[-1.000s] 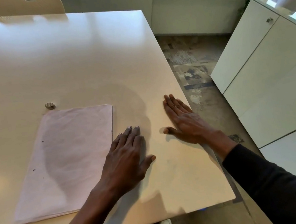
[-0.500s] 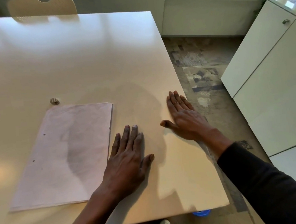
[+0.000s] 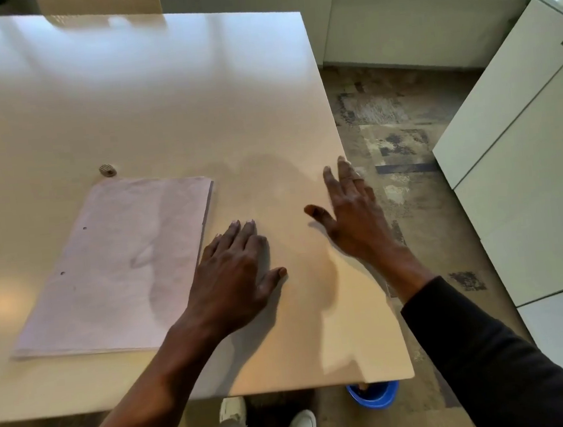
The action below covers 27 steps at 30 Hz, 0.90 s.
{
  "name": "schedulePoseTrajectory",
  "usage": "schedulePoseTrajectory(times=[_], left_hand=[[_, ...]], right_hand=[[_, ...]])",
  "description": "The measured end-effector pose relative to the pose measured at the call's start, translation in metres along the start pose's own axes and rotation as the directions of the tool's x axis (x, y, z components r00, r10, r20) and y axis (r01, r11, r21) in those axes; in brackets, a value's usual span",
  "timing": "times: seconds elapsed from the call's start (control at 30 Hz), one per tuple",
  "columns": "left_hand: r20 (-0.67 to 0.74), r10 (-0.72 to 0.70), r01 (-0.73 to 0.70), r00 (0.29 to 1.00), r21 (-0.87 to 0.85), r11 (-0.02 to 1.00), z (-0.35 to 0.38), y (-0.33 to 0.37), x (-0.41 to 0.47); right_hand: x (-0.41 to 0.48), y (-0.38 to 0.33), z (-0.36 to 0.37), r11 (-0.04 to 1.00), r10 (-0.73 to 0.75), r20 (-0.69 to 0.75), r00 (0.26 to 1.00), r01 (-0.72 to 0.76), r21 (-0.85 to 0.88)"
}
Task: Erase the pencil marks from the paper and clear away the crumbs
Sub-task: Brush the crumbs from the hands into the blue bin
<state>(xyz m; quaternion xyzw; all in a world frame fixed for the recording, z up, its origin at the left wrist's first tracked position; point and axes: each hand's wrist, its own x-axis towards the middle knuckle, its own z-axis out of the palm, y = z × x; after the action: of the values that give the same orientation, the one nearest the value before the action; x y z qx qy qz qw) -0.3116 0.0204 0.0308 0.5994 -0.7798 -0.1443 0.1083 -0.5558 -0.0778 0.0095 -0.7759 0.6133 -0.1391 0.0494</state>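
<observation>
A pale sheet of paper lies flat on the beige table, left of my hands, with a few small dark specks on it. A small oval eraser sits just beyond the paper's far left corner. My left hand rests flat on the table, fingers straight, touching the paper's right edge. Over the table's right edge is my right hand, fingers straight and spread, raised slightly and blurred, holding nothing.
A white cabinet stands to the right across a strip of patterned floor. A blue tub sits on the floor under the table's near right corner. A chair back shows at the far side. My shoes are below the table.
My right hand has lifted off the table and slid toward the right edge, its fingers now past it. My left hand has barely moved. The view has shifted left.
</observation>
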Motion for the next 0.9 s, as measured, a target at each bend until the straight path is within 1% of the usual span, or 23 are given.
schedulePoseTrajectory(times=[0.07, 0.17, 0.27, 0.4, 0.57, 0.6, 0.67, 0.77, 0.9], left_hand=[[-0.047, -0.011, 0.010, 0.999, -0.018, 1.000, -0.005, 0.010, 0.003], [-0.126, 0.013, -0.024, 0.992, -0.092, 0.995, -0.011, 0.027, 0.010], [-0.120, 0.077, -0.096, 0.990, -0.160, 0.982, -0.012, 0.047, 0.021], [-0.118, 0.178, -0.200, 0.977, -0.219, 0.955, -0.006, 0.074, 0.027], [-0.110, 0.320, -0.338, 0.941, -0.305, 0.891, 0.007, 0.104, 0.032], [-0.102, 0.360, -0.373, 0.927, -0.315, 0.872, 0.012, 0.112, 0.031], [-0.116, 0.376, -0.392, 0.919, -0.338, 0.855, 0.018, 0.122, 0.029], [-0.093, 0.404, -0.407, 0.910, -0.376, 0.832, 0.032, 0.145, 0.028], [-0.032, 0.441, -0.416, 0.897, -0.397, 0.818, 0.046, 0.177, 0.019]], right_hand=[[-0.004, 0.004, -0.009, 0.991, 0.082, -0.126, 0.989, -0.068, 0.116], [-0.012, 0.008, -0.024, 0.974, 0.134, -0.318, 0.939, -0.066, 0.215], [-0.027, 0.010, -0.039, 0.959, 0.210, -0.399, 0.893, -0.108, 0.262], [-0.052, 0.013, -0.048, 0.935, 0.317, -0.403, 0.858, -0.213, 0.283], [-0.105, 0.032, -0.049, 0.865, 0.492, -0.402, 0.772, -0.385, 0.321], [-0.122, 0.036, -0.047, 0.836, 0.545, -0.406, 0.734, -0.437, 0.332], [-0.142, 0.039, -0.045, 0.783, 0.619, -0.388, 0.683, -0.500, 0.370], [-0.176, 0.048, -0.047, 0.702, 0.712, -0.377, 0.593, -0.577, 0.417], [-0.213, 0.063, -0.050, 0.636, 0.771, -0.363, 0.522, -0.640, 0.431]])
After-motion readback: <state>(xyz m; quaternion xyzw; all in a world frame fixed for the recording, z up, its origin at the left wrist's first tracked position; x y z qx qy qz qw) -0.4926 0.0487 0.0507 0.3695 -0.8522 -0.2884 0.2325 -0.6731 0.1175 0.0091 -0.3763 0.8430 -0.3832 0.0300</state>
